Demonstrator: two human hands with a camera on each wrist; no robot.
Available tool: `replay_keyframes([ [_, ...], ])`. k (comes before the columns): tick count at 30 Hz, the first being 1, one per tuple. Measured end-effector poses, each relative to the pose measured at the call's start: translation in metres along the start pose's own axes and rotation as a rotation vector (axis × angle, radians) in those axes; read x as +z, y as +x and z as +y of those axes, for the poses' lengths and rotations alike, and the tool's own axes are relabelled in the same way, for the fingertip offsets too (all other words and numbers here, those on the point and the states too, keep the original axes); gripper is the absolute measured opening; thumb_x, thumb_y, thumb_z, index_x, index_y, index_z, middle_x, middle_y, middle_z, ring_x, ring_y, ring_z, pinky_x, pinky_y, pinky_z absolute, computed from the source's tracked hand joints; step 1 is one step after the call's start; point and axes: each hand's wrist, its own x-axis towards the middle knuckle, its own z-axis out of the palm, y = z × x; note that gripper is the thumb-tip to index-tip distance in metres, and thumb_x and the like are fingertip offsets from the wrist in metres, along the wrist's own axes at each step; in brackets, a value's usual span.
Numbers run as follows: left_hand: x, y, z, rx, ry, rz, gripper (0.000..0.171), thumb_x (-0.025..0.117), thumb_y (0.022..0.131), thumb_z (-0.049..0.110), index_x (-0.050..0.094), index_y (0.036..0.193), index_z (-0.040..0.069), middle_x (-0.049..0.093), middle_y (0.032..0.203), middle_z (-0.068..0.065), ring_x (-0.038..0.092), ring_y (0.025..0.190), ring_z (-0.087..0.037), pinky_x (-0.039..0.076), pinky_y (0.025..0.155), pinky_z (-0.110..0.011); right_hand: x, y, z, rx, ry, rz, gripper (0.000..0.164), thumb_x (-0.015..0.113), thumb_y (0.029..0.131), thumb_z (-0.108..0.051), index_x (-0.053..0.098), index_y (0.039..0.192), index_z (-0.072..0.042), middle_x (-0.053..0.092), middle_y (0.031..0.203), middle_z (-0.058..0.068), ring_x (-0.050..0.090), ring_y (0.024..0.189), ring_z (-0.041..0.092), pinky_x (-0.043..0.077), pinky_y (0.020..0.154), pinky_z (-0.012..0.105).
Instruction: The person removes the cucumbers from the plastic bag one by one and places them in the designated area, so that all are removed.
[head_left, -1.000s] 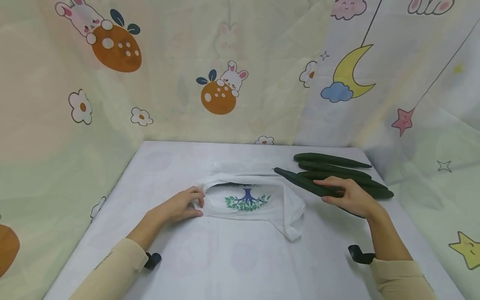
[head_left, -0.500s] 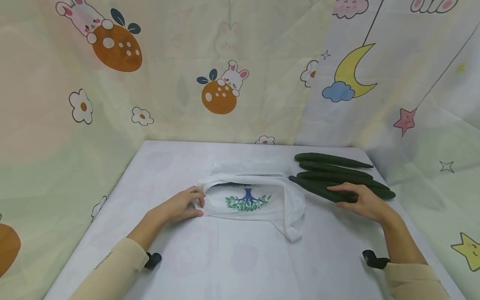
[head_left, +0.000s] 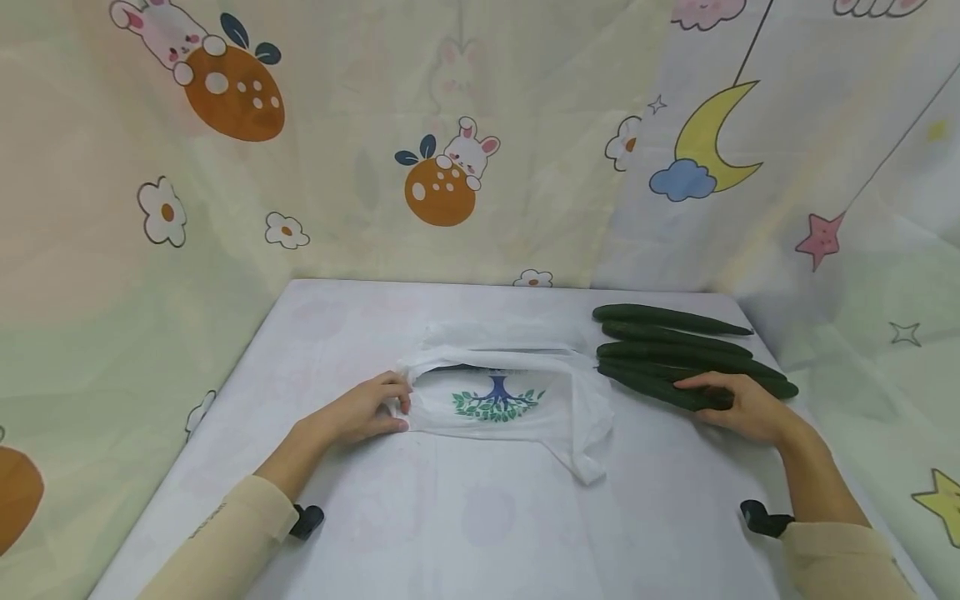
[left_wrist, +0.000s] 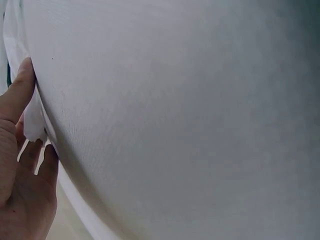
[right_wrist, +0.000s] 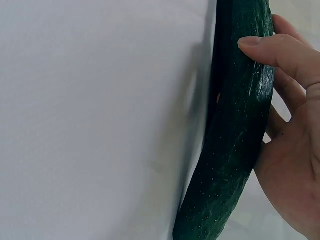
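Note:
A white plastic bag (head_left: 517, 427) lies flat mid-table, its upside-down print a blue tree with green leaves. Its mouth gapes along the far side, with a dark green sliver showing inside. At the bag's left end my left hand (head_left: 367, 408) pinches the edge; in the left wrist view the thumb (left_wrist: 22, 82) lies against white film. My right hand (head_left: 750, 408) grips a dark green cucumber (head_left: 645, 383) from above, thumb on the near side. This cucumber lies alongside the others, its stem end near the bag's right corner. The right wrist view shows it close up (right_wrist: 235, 130).
Several more cucumbers (head_left: 671, 317) lie side by side at the table's back right. A white cloth covers the table (head_left: 465, 517). Behind and at both sides hang patterned curtains (head_left: 525, 167) with cartoon rabbits, flowers and a moon.
My right hand has carried the cucumber right and down, from over the bag's right side to beside the other cucumbers. The left hand and the bag have stayed put.

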Motion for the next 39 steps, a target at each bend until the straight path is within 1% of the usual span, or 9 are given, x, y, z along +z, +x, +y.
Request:
replay_keyframes([
  [2, 0.000, 0.000, 0.001, 0.004, -0.003, 0.003, 0.017, 0.080, 0.091, 0.026, 0.064, 0.097, 0.027, 0.056, 0.133, -0.001, 0.054, 0.127, -0.026, 0.043, 0.108, -0.049, 0.000, -0.001, 0.002, -0.002, -0.009, 0.005, 0.050, 0.086, 0.083, -0.013, 0.070, 0.129, -0.025, 0.067, 0.132, 0.006, 0.058, 0.117, 0.027, 0.049, 0.088, 0.034],
  [11, 0.001, 0.001, 0.000, -0.013, -0.006, 0.004, 0.018, 0.080, 0.090, 0.026, 0.064, 0.098, 0.027, 0.056, 0.133, 0.000, 0.054, 0.128, -0.027, 0.043, 0.109, -0.049, -0.007, 0.000, 0.009, 0.017, -0.078, -0.028, 0.051, 0.084, 0.081, -0.005, 0.071, 0.126, -0.026, 0.066, 0.131, 0.012, 0.057, 0.113, 0.027, 0.047, 0.082, 0.033],
  [14, 0.002, 0.001, 0.000, -0.013, -0.007, 0.003, 0.018, 0.080, 0.090, 0.026, 0.064, 0.098, 0.026, 0.056, 0.133, -0.001, 0.054, 0.128, -0.027, 0.043, 0.109, -0.049, -0.011, -0.001, 0.011, 0.045, -0.086, -0.050, 0.052, 0.082, 0.080, -0.001, 0.071, 0.125, -0.024, 0.065, 0.131, 0.018, 0.055, 0.113, 0.033, 0.047, 0.082, 0.039],
  [20, 0.000, 0.001, 0.001, -0.009, -0.001, -0.001, 0.018, 0.080, 0.091, 0.026, 0.064, 0.098, 0.026, 0.056, 0.133, -0.001, 0.053, 0.128, -0.027, 0.043, 0.109, -0.049, -0.008, -0.003, 0.014, 0.071, -0.042, -0.064, 0.050, 0.079, 0.082, 0.002, 0.070, 0.125, -0.021, 0.060, 0.136, 0.026, 0.050, 0.126, 0.047, 0.046, 0.092, 0.064],
  [27, 0.001, -0.002, 0.002, 0.005, -0.016, 0.006, 0.017, 0.080, 0.091, 0.024, 0.064, 0.098, 0.024, 0.056, 0.131, -0.001, 0.054, 0.125, -0.028, 0.044, 0.107, -0.050, -0.003, -0.007, 0.017, 0.063, -0.072, -0.023, 0.043, 0.080, 0.081, 0.001, 0.074, 0.120, -0.017, 0.063, 0.132, 0.026, 0.055, 0.121, 0.046, 0.047, 0.091, 0.063],
  [31, 0.003, -0.001, 0.002, 0.023, -0.020, 0.012, 0.016, 0.079, 0.091, 0.024, 0.065, 0.097, 0.024, 0.056, 0.130, -0.001, 0.054, 0.124, -0.028, 0.044, 0.106, -0.050, -0.003, -0.008, 0.017, 0.052, -0.074, 0.000, 0.040, 0.082, 0.081, -0.002, 0.074, 0.119, -0.013, 0.063, 0.130, 0.028, 0.054, 0.122, 0.052, 0.044, 0.093, 0.069],
  [32, 0.003, -0.001, 0.001, 0.029, -0.016, 0.015, 0.015, 0.079, 0.092, 0.025, 0.065, 0.097, 0.024, 0.057, 0.130, -0.001, 0.054, 0.124, -0.028, 0.044, 0.105, -0.051, -0.003, -0.009, 0.018, 0.046, -0.075, 0.006, 0.041, 0.082, 0.080, -0.002, 0.073, 0.119, -0.012, 0.064, 0.129, 0.028, 0.054, 0.122, 0.051, 0.044, 0.093, 0.068],
  [34, 0.003, -0.001, 0.001, 0.036, -0.005, 0.018, 0.015, 0.079, 0.092, 0.026, 0.064, 0.097, 0.025, 0.057, 0.130, -0.001, 0.055, 0.123, -0.027, 0.044, 0.105, -0.050, -0.003, -0.009, 0.017, 0.026, -0.087, 0.039, 0.041, 0.084, 0.079, -0.004, 0.074, 0.118, -0.013, 0.067, 0.125, 0.024, 0.058, 0.118, 0.044, 0.049, 0.093, 0.058],
  [39, 0.001, -0.001, 0.002, 0.004, -0.013, 0.005, 0.017, 0.079, 0.091, 0.024, 0.063, 0.097, 0.026, 0.056, 0.132, -0.001, 0.053, 0.127, -0.028, 0.043, 0.108, -0.050, -0.002, -0.006, 0.016, -0.104, -0.078, 0.122, 0.038, 0.085, 0.080, -0.005, 0.074, 0.116, -0.009, 0.073, 0.114, 0.010, 0.065, 0.103, 0.015, 0.051, 0.084, 0.019],
])
